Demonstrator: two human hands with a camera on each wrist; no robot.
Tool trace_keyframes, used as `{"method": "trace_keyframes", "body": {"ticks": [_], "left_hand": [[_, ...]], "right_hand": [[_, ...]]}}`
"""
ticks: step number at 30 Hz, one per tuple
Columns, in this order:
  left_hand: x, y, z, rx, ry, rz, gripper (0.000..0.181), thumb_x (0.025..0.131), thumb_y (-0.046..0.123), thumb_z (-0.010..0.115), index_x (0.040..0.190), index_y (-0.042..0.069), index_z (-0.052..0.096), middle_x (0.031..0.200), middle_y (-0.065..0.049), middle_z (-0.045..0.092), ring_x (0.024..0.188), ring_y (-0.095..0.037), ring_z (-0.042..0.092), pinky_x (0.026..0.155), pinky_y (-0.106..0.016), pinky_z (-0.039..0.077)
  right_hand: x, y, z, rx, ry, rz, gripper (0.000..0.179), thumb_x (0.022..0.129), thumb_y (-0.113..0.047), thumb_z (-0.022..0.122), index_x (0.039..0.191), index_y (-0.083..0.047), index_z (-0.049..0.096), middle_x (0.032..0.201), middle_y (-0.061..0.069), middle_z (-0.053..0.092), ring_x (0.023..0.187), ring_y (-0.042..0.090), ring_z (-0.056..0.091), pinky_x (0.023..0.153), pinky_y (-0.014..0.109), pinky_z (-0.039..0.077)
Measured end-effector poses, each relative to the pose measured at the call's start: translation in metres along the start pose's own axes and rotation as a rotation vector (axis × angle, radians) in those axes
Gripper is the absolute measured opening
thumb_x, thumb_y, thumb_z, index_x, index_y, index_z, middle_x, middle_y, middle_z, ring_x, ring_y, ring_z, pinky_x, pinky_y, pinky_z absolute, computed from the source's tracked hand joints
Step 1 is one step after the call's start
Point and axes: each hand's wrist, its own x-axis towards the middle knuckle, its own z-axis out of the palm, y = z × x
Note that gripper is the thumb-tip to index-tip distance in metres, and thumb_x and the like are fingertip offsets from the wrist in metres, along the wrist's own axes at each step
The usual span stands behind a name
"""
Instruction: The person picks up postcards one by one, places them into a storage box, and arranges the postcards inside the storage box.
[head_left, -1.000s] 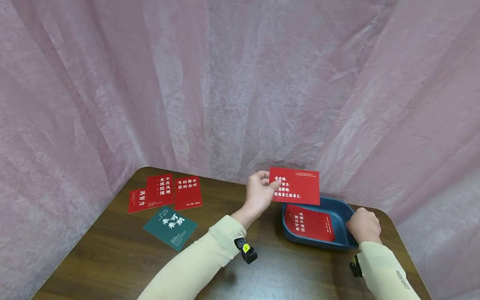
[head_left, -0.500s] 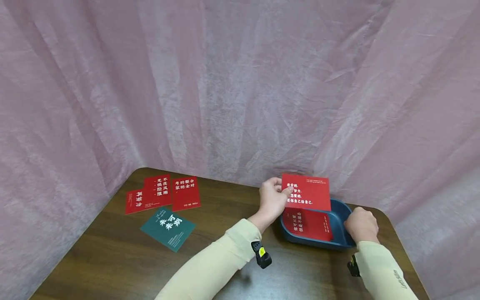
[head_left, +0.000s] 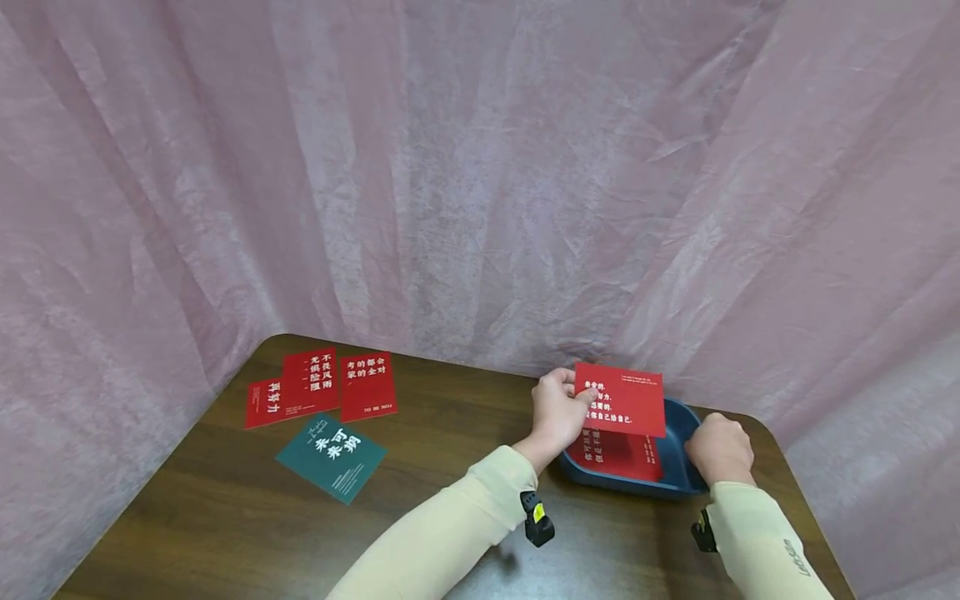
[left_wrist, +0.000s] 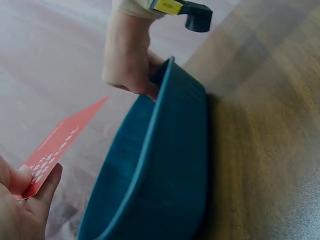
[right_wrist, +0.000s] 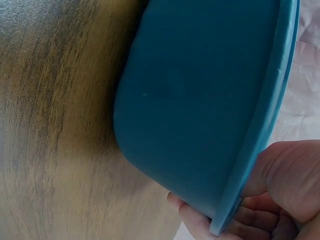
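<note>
My left hand pinches a red card with white writing by its left edge, thumb on top. In the head view the card hangs over a blue plastic bin; the left wrist view shows it apart from the bin's rim. Inside the bin lies another red card, partly covered by the held one. My right hand grips the bin's right end. In the right wrist view its thumb is inside the rim, and its fingers are on the outer wall.
On the left of the wooden table lie several cards. Two red ones overlap, a third red card is beside them, and a green card lies nearer. A pink curtain hangs behind the table.
My left hand has carried the red card rightward and then down, closer over the bin. The right hand keeps its grip on the bin, which has stayed about where it was.
</note>
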Motion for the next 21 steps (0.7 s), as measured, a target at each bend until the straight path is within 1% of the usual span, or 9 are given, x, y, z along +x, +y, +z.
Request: {"method": "trace_keyframes", "body": {"ticks": [4, 7, 11, 16, 17, 21], "left_hand": [[0.0, -0.006, 0.006, 0.035, -0.003, 0.003, 0.017, 0.077, 0.014, 0.076, 0.089, 0.007, 0.065, 0.069, -0.002, 0.069, 0.054, -0.005, 0.061, 0.047, -0.022, 0.049], [0.0, -0.011, 0.011, 0.082, -0.004, -0.005, 0.018, 0.077, 0.015, 0.077, 0.089, 0.008, 0.065, 0.068, -0.001, 0.068, 0.055, -0.004, 0.06, 0.048, -0.022, 0.049], [-0.002, -0.016, 0.018, 0.14, -0.013, -0.034, 0.021, 0.076, 0.017, 0.077, 0.092, 0.008, 0.067, 0.07, 0.0, 0.069, 0.06, -0.005, 0.061, 0.052, -0.023, 0.051], [-0.004, -0.021, 0.025, 0.226, -0.037, -0.062, 0.023, 0.077, 0.021, 0.076, 0.096, 0.009, 0.068, 0.081, -0.002, 0.069, 0.072, -0.01, 0.063, 0.058, -0.024, 0.052], [-0.005, -0.022, 0.026, 0.243, -0.046, -0.075, 0.024, 0.078, 0.022, 0.076, 0.097, 0.009, 0.068, 0.083, -0.002, 0.068, 0.074, -0.011, 0.062, 0.059, -0.024, 0.052], [-0.008, -0.022, 0.029, 0.305, -0.086, -0.121, 0.022, 0.08, 0.022, 0.073, 0.096, 0.009, 0.066, 0.083, -0.002, 0.067, 0.071, -0.011, 0.063, 0.059, -0.027, 0.054]], "right_hand": [[0.0, 0.001, 0.0, -0.001, 0.008, -0.006, 0.033, 0.082, -0.014, 0.057, 0.098, 0.015, 0.054, 0.085, 0.032, 0.059, 0.066, 0.038, 0.058, 0.05, 0.044, 0.05], [0.0, 0.001, 0.0, -0.004, 0.009, -0.011, 0.034, 0.082, -0.014, 0.056, 0.099, 0.015, 0.053, 0.087, 0.034, 0.059, 0.069, 0.04, 0.058, 0.052, 0.046, 0.05], [-0.001, 0.0, -0.002, -0.004, 0.007, -0.013, 0.034, 0.082, -0.014, 0.056, 0.099, 0.015, 0.053, 0.087, 0.034, 0.059, 0.069, 0.04, 0.058, 0.053, 0.048, 0.051], [-0.001, -0.001, -0.002, -0.01, 0.006, -0.016, 0.035, 0.082, -0.014, 0.057, 0.1, 0.016, 0.052, 0.087, 0.033, 0.06, 0.068, 0.039, 0.058, 0.054, 0.048, 0.051], [-0.001, 0.0, -0.002, -0.011, 0.008, -0.017, 0.035, 0.082, -0.014, 0.057, 0.1, 0.016, 0.052, 0.087, 0.033, 0.06, 0.069, 0.04, 0.058, 0.054, 0.048, 0.051], [0.0, 0.0, -0.001, -0.011, 0.013, -0.013, 0.035, 0.081, -0.014, 0.057, 0.1, 0.016, 0.052, 0.087, 0.033, 0.06, 0.069, 0.04, 0.059, 0.054, 0.048, 0.051]]}}
